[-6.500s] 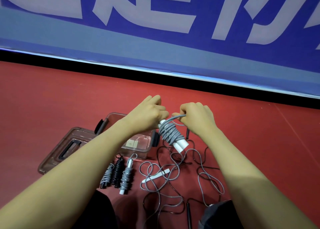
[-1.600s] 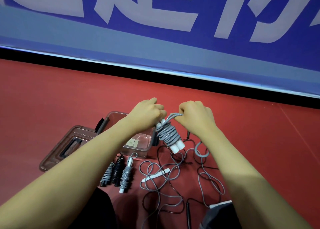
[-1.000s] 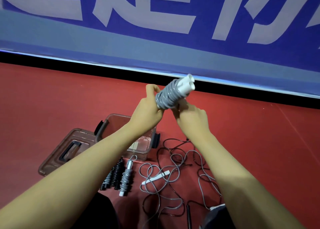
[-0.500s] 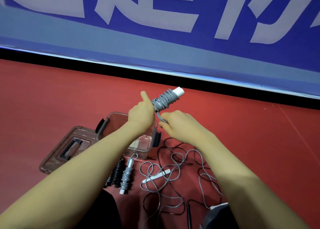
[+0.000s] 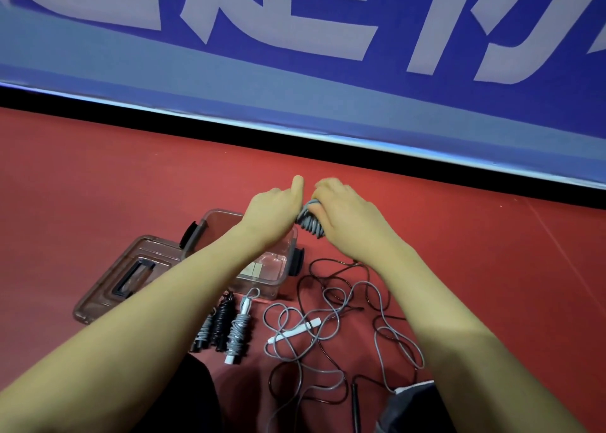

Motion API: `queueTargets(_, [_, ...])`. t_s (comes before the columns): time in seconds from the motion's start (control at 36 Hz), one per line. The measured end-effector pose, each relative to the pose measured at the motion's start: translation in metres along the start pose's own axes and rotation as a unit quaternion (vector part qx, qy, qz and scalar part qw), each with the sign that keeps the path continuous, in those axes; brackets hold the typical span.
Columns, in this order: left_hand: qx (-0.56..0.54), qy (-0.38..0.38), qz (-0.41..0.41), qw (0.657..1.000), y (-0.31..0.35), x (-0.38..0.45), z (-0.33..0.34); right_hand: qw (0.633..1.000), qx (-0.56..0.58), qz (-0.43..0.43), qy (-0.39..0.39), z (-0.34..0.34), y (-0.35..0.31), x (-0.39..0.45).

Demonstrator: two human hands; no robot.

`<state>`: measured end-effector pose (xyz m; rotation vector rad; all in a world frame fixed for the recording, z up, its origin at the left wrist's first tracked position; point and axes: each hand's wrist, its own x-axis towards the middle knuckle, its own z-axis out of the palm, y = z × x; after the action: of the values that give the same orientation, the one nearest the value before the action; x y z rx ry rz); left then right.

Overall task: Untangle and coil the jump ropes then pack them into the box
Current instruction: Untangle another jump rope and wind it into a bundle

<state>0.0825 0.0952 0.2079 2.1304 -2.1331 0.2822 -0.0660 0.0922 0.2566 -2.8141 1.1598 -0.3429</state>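
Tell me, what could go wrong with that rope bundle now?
The grey coiled rope, held between the left hand and right hand, could spring loose if its end isn't tucked. Dropped, it might land in the tangled ropes rather than the clear box.

Single head-worn wide-angle view, forward and down, close over both forearms, floor [image 5: 98, 177] and banner [image 5: 295, 82] beyond.

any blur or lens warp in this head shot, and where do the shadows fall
Head view: the right hand is smeared at its fingertips, motion blur, while the left hand and the coiled grey rope between them look sharper. The wall's black baseboard bows, a wide-angle warp. Lighting is soft; faint shadows lie under the clear box and both forearms.
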Motion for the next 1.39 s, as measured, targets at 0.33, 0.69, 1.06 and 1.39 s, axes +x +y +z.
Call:
queueTargets(0.33, [-0.246, 0.016, 0.077, 0.966, -0.009, -0.001, -0.010, 0.958, 0.275, 0.072, 0.021, 0.004, 0.018, -0.001])
queueTargets(0.69, [-0.081, 0.124, 0.211, 0.966, -0.020, -0.002, -0.012, 0.939, 0.334, 0.082, -0.032, 0.014, 0.014, -0.004])
queueTargets(1.06, [-0.230, 0.117, 0.122, 0.958, -0.028, -0.002, -0.017, 0.901, 0.423, 0.091, -0.019, 0.015, 0.015, -0.003])
queueTargets(1.39, [-0.414, 0.059, -0.035, 0.908, 0.005, -0.003, -0.017, 0.911, 0.339, 0.174, 0.160, 0.026, 0.022, 0.010])
